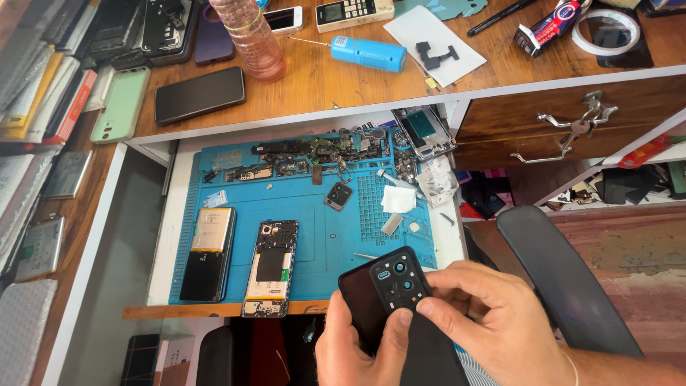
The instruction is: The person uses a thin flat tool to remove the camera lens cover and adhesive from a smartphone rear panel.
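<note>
My left hand (361, 350) grips a black phone back cover (375, 300) from below, thumb lying across its surface. My right hand (493, 322) pinches the cover's square camera housing (399, 279) with thumb and fingers at its right edge. Both hands hold the cover just in front of the blue repair mat (321, 236). An opened phone (271, 268) with bare circuit boards lies on the mat, left of my hands. A dark screen panel with a battery (209, 254) lies beside it.
Small boards, screws and a loose camera module (338, 195) are scattered at the mat's far edge. The wooden desk holds a black phone (199, 93), a blue electric screwdriver (369, 53), a pink bottle (251, 36) and a tape roll (609, 32). Chair armrest (564, 279) at right.
</note>
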